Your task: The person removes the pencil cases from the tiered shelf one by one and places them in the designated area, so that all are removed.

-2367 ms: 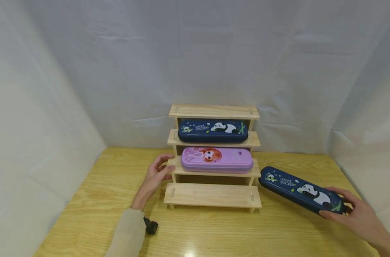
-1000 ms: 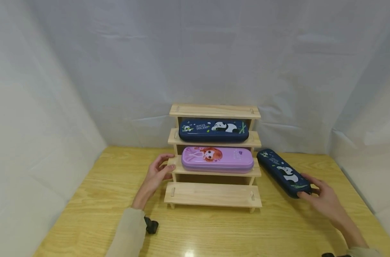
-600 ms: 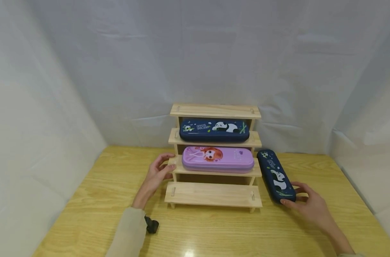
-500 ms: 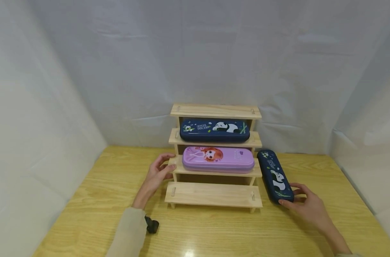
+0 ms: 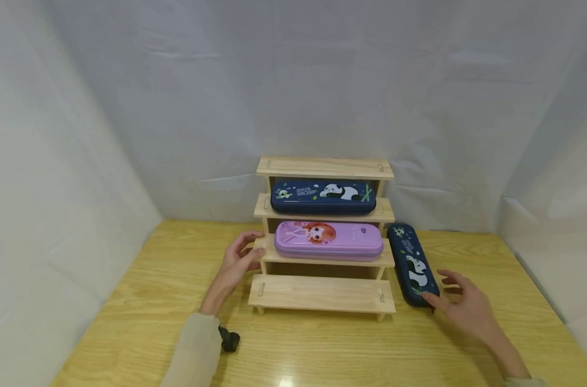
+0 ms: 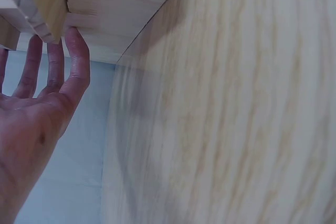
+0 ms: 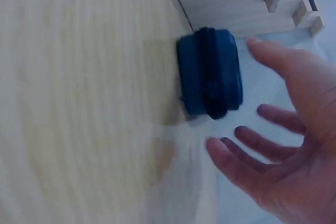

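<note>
In the head view my left hand [image 5: 235, 260] holds the left end of a stepped wooden rack [image 5: 317, 293], thumb on the board of the second step up. The left wrist view shows its fingers [image 6: 79, 59] curled up at the wood. On the table along the rack's right side lies a dark blue panda pencil case [image 5: 413, 266]. My right hand [image 5: 467, 309] is spread at this case's near end, and in the right wrist view the fingers stand apart from the blue case [image 7: 210, 72]. Two more pencil cases sit on the rack: a blue panda one [image 5: 322, 197] above a purple one [image 5: 328, 239] with a cartoon girl.
The rack stands on a yellowish wood-grain table [image 5: 293, 349]. Pale sheeting [image 5: 322, 80] closes off the back and both sides. A small black device [image 5: 229, 339] shows at my left wrist.
The right hand has brought the blue panda pencil case leftward, turned it lengthwise beside the rack, set it down and let go. The left hand has stayed at the rack.
</note>
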Demonstrator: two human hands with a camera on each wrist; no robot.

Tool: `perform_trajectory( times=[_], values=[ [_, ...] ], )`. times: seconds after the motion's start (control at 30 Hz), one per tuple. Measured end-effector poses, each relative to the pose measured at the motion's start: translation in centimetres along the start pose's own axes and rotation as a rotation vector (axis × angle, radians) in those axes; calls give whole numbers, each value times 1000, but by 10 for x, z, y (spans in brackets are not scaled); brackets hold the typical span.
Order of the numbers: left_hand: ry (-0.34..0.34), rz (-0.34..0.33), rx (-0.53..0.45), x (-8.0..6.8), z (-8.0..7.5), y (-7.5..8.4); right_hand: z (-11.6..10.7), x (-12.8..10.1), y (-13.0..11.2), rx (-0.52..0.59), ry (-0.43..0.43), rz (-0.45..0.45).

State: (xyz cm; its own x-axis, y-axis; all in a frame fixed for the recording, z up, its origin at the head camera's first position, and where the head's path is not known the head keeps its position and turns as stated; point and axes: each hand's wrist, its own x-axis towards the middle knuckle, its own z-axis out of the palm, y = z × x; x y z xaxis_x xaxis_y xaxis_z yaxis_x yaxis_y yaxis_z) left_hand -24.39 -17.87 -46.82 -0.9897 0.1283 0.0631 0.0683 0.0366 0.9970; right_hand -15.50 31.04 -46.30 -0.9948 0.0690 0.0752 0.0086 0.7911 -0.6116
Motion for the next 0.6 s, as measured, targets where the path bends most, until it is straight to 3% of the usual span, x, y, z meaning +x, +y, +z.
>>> perform_trajectory(
  times=[0.27, 0.6],
  values=[
    [9, 2, 11, 0, 0, 0, -9, 5, -14, 5, 182, -238],
    [8, -3, 1, 0, 1, 1, 0, 18, -45, 72, 226, -434]
  ],
)
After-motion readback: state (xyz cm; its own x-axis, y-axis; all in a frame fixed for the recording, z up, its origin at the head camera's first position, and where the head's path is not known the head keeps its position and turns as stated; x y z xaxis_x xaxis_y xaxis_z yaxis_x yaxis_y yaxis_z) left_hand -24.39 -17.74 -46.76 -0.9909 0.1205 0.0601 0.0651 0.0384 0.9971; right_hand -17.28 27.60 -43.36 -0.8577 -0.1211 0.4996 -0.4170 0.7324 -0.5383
